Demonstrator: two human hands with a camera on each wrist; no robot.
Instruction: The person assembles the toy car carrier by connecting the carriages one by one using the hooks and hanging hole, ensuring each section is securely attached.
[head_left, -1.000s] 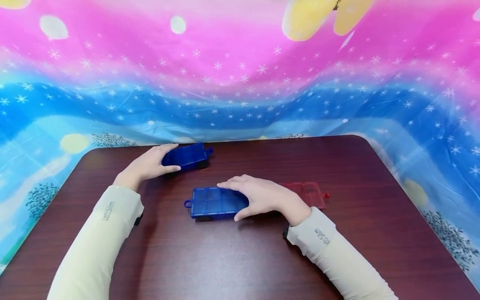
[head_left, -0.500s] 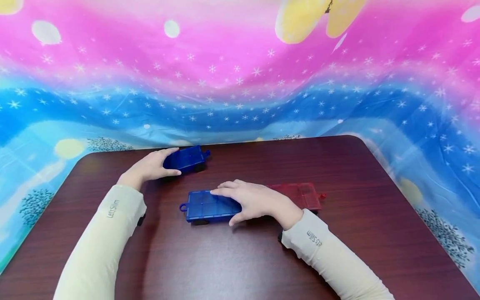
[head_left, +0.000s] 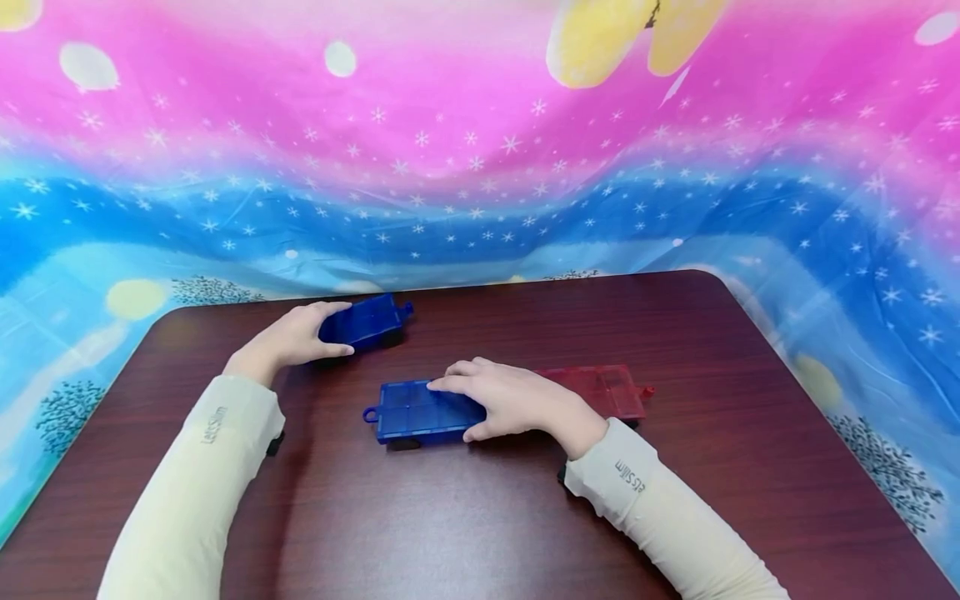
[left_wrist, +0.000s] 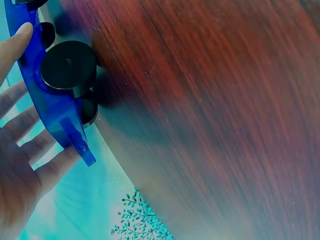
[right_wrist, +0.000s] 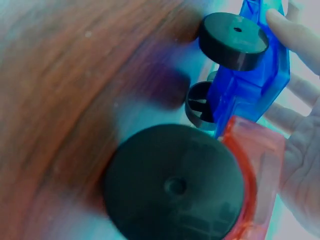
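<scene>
At the back left of the table, my left hand holds a translucent blue toy train car with black wheels. In the left wrist view the thumb lies along one side of this blue car and the fingers along the other. A second blue train car, with a ring at its left end, sits in the middle under my right hand, which grips its sides. Directly to its right is a red train car, partly hidden by that hand. In the right wrist view the second blue car meets the red car; their joint is hidden.
The dark brown wooden table has rounded far corners. A pink and blue patterned cloth hangs behind and around it. The left-hand car stands close to the table's far edge.
The head view has shifted slightly. In the last half second the left-hand car moves a little left, while the middle blue car and red car move slightly right. Both hands keep their hold.
</scene>
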